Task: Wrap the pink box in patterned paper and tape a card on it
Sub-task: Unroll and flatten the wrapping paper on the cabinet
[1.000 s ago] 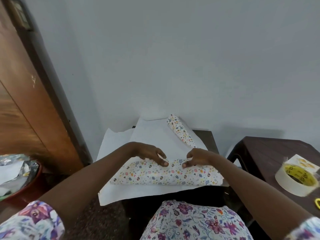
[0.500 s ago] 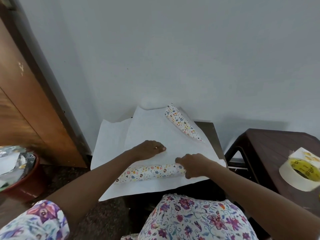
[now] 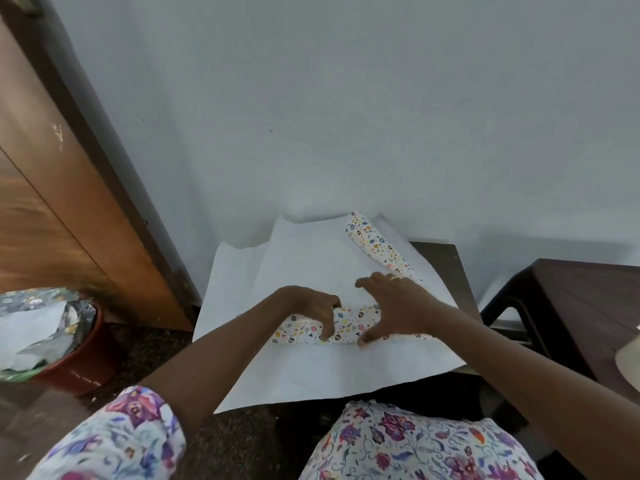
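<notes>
The patterned paper (image 3: 311,271) lies white side up over the small dark surface (image 3: 446,258), overhanging its near and left edges. Its near edge is rolled into a printed strip (image 3: 346,325). The left hand (image 3: 311,306) curls its fingers onto the strip, pressing it down. The right hand (image 3: 394,306) is spread wide, thumb touching the strip. A second printed curl (image 3: 374,244) sits toward the far right corner.

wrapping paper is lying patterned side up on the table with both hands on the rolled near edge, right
Not quite. The head view shows the wrapping paper lying white side up; the pattern shows only on its curled edges. The left hand and right hand are on the rolled near edge, as you said.
</notes>
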